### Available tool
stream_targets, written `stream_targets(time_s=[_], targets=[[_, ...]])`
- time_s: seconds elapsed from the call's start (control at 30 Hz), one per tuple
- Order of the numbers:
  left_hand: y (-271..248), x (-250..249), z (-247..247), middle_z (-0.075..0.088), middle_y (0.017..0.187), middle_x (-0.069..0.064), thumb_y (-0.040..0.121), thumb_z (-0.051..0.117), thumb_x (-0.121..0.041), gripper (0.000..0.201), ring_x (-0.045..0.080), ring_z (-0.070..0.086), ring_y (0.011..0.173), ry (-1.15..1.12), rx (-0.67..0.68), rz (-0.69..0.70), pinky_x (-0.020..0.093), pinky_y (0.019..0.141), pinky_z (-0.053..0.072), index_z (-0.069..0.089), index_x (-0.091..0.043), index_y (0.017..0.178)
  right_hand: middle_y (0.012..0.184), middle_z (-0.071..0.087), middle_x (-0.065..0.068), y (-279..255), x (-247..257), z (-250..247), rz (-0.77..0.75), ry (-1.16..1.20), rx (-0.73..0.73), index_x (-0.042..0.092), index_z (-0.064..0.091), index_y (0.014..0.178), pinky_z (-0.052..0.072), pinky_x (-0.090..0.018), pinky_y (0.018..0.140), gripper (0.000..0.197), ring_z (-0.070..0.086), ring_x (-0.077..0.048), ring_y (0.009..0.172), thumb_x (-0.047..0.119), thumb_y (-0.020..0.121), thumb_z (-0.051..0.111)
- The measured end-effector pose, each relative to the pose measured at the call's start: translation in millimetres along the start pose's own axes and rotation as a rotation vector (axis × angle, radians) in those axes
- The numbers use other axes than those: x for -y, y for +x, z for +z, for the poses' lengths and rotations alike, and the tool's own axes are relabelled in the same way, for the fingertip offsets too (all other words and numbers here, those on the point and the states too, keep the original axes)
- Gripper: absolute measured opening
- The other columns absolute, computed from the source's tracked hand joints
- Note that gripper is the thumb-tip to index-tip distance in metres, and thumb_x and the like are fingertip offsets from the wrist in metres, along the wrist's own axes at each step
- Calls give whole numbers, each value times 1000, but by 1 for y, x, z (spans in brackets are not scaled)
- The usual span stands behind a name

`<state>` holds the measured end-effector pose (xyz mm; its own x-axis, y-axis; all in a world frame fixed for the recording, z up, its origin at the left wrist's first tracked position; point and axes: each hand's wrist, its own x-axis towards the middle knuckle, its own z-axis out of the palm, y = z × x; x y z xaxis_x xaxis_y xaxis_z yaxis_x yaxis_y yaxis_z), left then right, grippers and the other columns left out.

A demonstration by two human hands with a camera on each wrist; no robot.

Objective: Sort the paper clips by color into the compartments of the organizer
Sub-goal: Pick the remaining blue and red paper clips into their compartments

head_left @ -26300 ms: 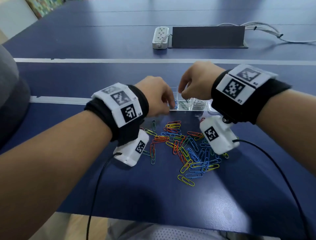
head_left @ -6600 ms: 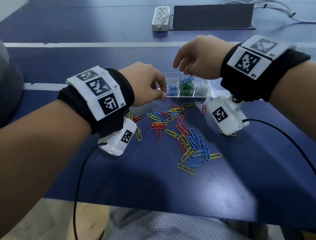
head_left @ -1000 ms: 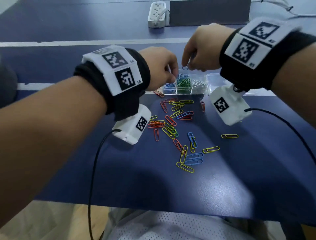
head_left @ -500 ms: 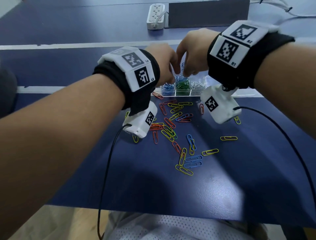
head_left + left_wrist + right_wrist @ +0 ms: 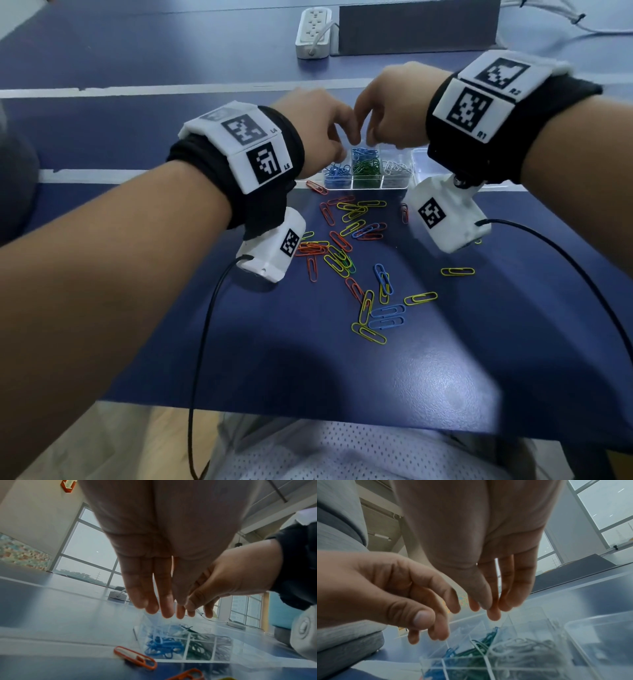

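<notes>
Here, fingers: both hands hang over the organizer, fingers loosely extended downward, holding nothing visible.
Left hand (image 5: 320,128): over the blue compartment, fingertips just above it.
Right hand (image 5: 394,109): close beside the left, thumb near its fingertips.
Organizer (image 5: 366,185): clear box holding blue, green and white clips in separate compartments.
Paper clips (image 5: 356,260): red, yellow, blue and orange, loose on the worktop (image 5: 342,370) near the organizer.
Power strip (image 5: 314,32): at the far edge.

organizer (image 5: 366,171) far compartments behind hands, contents perhaps blue, fingertips blurred
</notes>
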<state>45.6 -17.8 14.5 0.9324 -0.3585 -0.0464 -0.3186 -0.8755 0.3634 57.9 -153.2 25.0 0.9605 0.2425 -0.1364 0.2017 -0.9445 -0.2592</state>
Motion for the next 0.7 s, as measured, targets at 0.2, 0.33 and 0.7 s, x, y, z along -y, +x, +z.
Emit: stream_targets(time_s=[0.2, 0.33, 0.7], targets=[[-25, -4, 4, 52, 62, -14, 81, 64, -35, 15, 14, 53, 70, 45, 45, 79, 21, 71, 39, 69, -24, 89, 86, 64, -1, -25, 4, -7, -59, -39, -63, 28, 70, 90, 47, -28, 78, 15, 55, -21, 82, 21, 81, 61], [-35, -9, 16, 50, 58, -15, 78, 66, -39, 20, 15, 55, 72, 141, 155, 153, 22, 71, 41, 72, -23, 90, 81, 67, -4, -55, 9, 0, -75, -114, 7, 22, 71, 81, 41, -26, 72, 10, 55, -25, 78, 22, 79, 61], [-29, -20, 28, 42, 50, -10, 81, 62, -28, 16, 4, 37, 48, 256, 170, 214, 26, 64, 34, 54, -25, 67, 58, 52, 2, -96, 22, 33, -178, -286, 329, 18, 73, 81, 35, -24, 54, 34, 50, -24, 66, 51, 71, 69]])
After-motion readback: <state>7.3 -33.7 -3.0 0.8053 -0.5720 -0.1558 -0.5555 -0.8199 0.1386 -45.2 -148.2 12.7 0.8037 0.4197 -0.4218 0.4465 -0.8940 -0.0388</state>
